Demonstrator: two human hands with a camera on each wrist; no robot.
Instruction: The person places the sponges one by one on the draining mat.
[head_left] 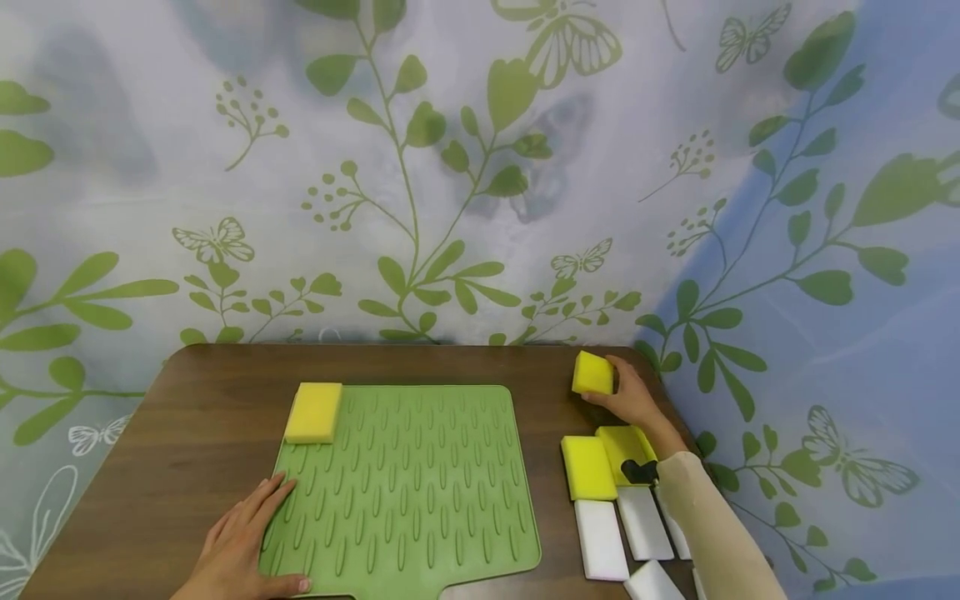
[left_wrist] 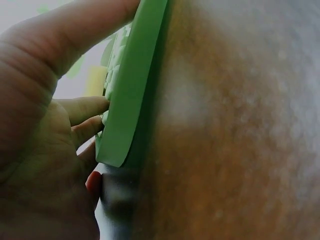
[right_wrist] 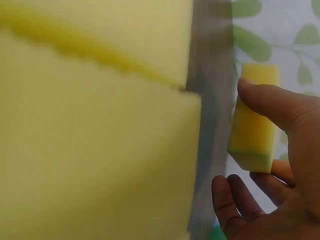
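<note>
My left hand (head_left: 238,546) rests at the lower left edge of a green ribbed mat (head_left: 405,500). Its fingers lie spread along the side, with the thumb at the near edge. A yellow sponge (head_left: 315,413) lies flat on the mat's far left corner. Over the table's far right, my right hand (head_left: 633,396) pinches another yellow sponge (head_left: 593,372) between thumb and fingers. The right wrist view shows this held sponge (right_wrist: 255,120) tilted on end, the thumb across one face and some fingers away from it.
Two yellow sponges (head_left: 589,468) lie right of the mat, one partly behind a black wrist strap (head_left: 639,472). Several white sponge blocks (head_left: 602,540) lie nearer, some under the right sleeve (head_left: 716,521). Patterned fabric (head_left: 450,208) hangs behind the brown table (head_left: 165,450) and along its right side.
</note>
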